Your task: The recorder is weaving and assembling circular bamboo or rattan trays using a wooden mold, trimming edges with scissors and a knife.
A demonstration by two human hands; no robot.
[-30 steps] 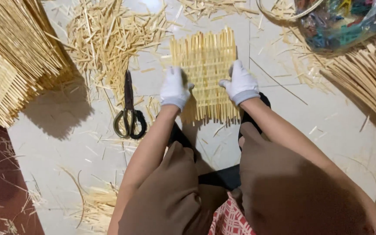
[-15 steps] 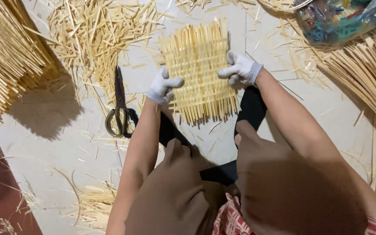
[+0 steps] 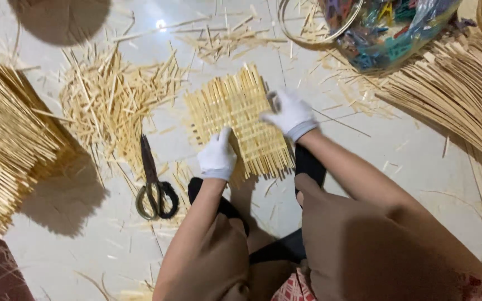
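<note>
Both hands wear white gloves and reach forward from bare forearms over bent knees. The left hand (image 3: 217, 156) lies palm down, fingers together and pointing up-frame, thumb side inward. The right hand (image 3: 290, 114) sits further forward (its wrist bent inward), fingers curled and spread leftward. The two hands are apart, elbows tucked close

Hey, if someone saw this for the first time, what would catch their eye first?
Probably the two white-gloved hands, left hand and right hand, pressing a woven bamboo mat on the pale floor at centre. Next, the dark scissors lying to its left beside a heap of bamboo offcuts, and the bag of colourful clips at top right.
</note>
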